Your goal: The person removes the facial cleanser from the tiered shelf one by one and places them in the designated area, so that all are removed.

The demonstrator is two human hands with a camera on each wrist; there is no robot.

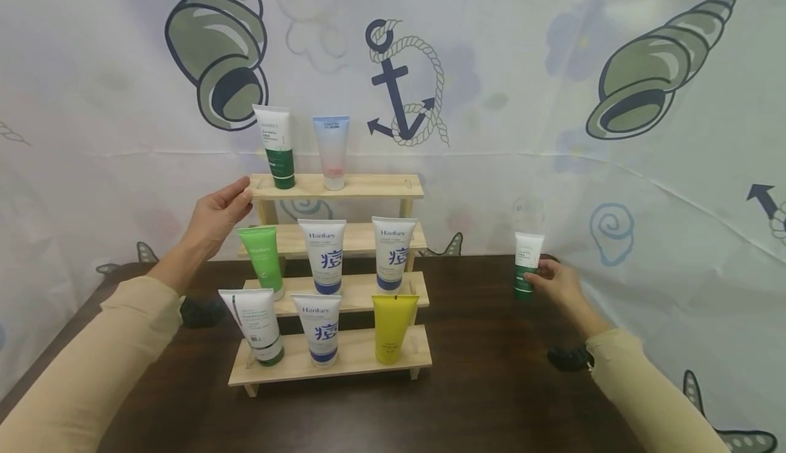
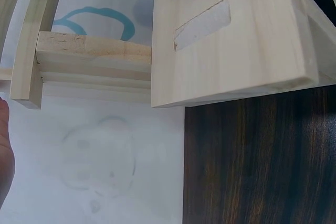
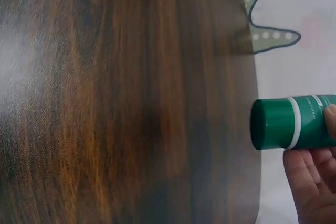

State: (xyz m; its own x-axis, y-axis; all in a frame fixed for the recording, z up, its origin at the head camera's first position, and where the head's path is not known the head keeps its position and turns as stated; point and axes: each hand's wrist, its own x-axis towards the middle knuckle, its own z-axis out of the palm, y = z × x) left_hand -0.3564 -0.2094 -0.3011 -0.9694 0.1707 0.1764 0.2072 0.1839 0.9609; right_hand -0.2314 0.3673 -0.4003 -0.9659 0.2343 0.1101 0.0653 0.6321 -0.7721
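My left hand (image 1: 217, 214) is at the left end of the top board of a tiered wooden display rack (image 1: 374, 185), thumb and fingers pinching its edge. In the left wrist view only a sliver of that hand (image 2: 5, 156) shows, beside the rack's side rails (image 2: 29, 51). Off to the right, my right hand (image 1: 559, 282) grips a small white and green squeeze tube (image 1: 527, 252), cap down. The right wrist view shows its green cap (image 3: 273, 124) near the table's edge, thumb and fingers around the tube; whether the cap touches the table cannot be told.
On the rack's top board stand a white-green tube (image 1: 278, 146) and a pale blue-pink tube (image 1: 331, 149). Lower boards carry a green tube (image 1: 263, 258), a yellow tube (image 1: 391, 327) and several white ones. Behind the dark wooden table (image 1: 479, 371) hangs a patterned cloth (image 1: 503, 166).
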